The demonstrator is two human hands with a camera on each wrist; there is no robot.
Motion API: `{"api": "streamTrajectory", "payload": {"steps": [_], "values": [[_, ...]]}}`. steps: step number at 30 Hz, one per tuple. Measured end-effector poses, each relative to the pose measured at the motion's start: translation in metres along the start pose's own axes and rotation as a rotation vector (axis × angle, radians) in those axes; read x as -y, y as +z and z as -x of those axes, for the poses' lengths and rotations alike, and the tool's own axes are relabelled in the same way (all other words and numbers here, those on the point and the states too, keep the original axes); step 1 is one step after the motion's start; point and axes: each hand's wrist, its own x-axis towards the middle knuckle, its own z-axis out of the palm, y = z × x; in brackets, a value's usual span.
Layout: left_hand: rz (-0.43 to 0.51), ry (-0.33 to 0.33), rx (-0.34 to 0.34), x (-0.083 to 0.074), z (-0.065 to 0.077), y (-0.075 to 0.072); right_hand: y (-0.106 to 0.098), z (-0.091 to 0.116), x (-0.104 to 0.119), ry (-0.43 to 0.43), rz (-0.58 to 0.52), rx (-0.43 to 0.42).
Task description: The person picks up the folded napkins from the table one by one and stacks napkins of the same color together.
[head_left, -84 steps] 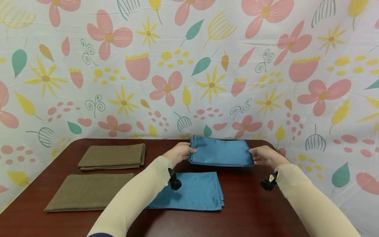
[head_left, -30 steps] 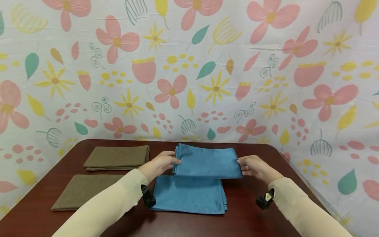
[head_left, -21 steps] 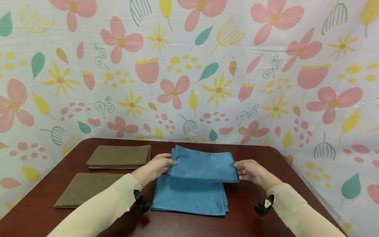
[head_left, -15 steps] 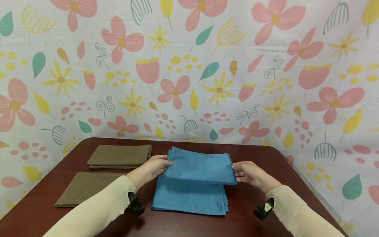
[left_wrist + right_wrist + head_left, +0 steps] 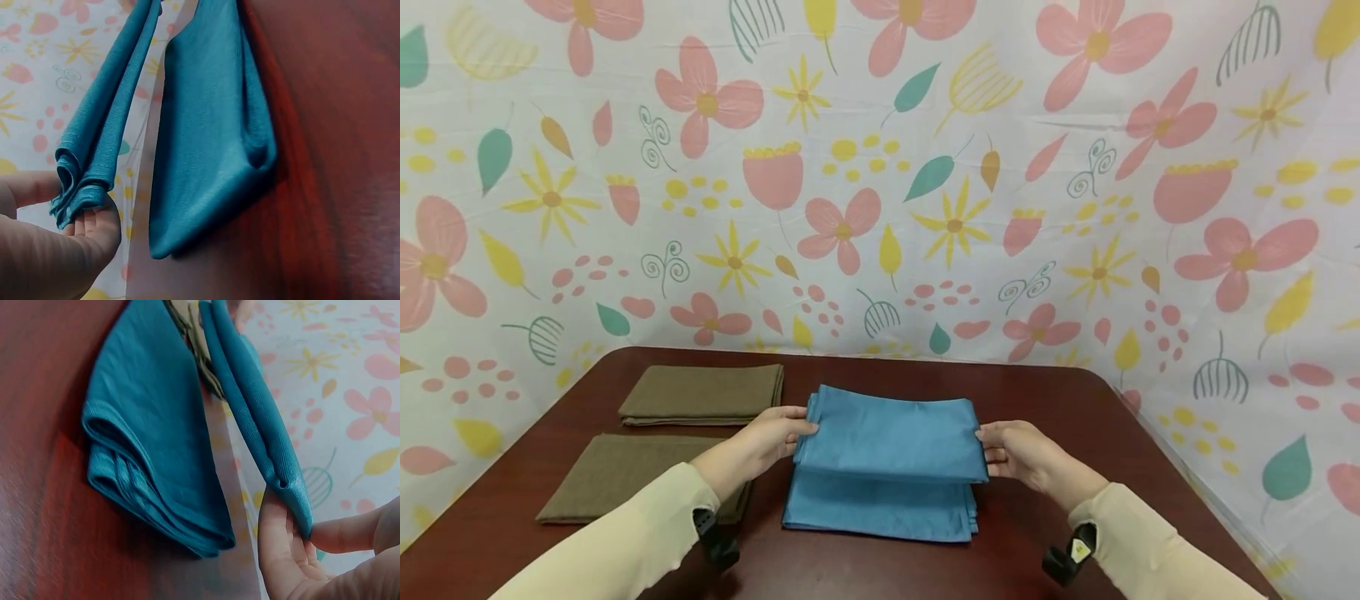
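A folded blue cloth point(image 5: 891, 433) is held up by its two short ends, between both hands. My left hand point(image 5: 760, 446) pinches its left end, thumb on one face and fingers on the other; the left wrist view shows the folded layers point(image 5: 84, 181) in that grip. At the right end my right hand point(image 5: 1030, 454) pinches it the same way, seen in the right wrist view at the cloth's corner point(image 5: 294, 494). A second folded blue cloth point(image 5: 880, 508) lies on the table just below, its far part hidden by the held one. Both wrist views show a gap between the two cloths.
Two folded olive-brown cloths lie at the left of the dark red-brown table point(image 5: 1037, 387): one farther back point(image 5: 703, 393), one nearer point(image 5: 617, 475), partly behind the left forearm. A flower-printed sheet point(image 5: 880, 167) hangs behind the table.
Both hands have brought the held blue cloth from the back right of the table toward the front left. It now hangs over the lower blue cloth, covering more of it.
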Motion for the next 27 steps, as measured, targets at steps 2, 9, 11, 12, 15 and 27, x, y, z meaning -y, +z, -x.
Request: {"api": "streamTrajectory", "payload": {"steps": [2,9,11,12,15,27], "values": [[-0.006,0.004,0.012,0.003,0.005,-0.001,0.002,0.002,-0.003,0.0,0.0,-0.002],[-0.028,0.027,0.051,0.014,0.018,-0.006,0.011,0.004,-0.015,0.034,-0.009,-0.008],[-0.035,0.028,0.051,0.017,0.02,-0.007,0.013,0.005,-0.018,0.041,-0.013,-0.011],[-0.04,0.028,0.049,0.018,0.021,-0.007,0.013,0.005,-0.019,0.044,-0.015,-0.014],[-0.048,0.023,0.046,0.021,0.022,-0.008,0.014,0.004,-0.022,0.051,-0.008,-0.02],[-0.07,-0.013,0.055,0.032,0.024,-0.003,0.011,-0.001,-0.032,0.149,0.002,0.026]]}}
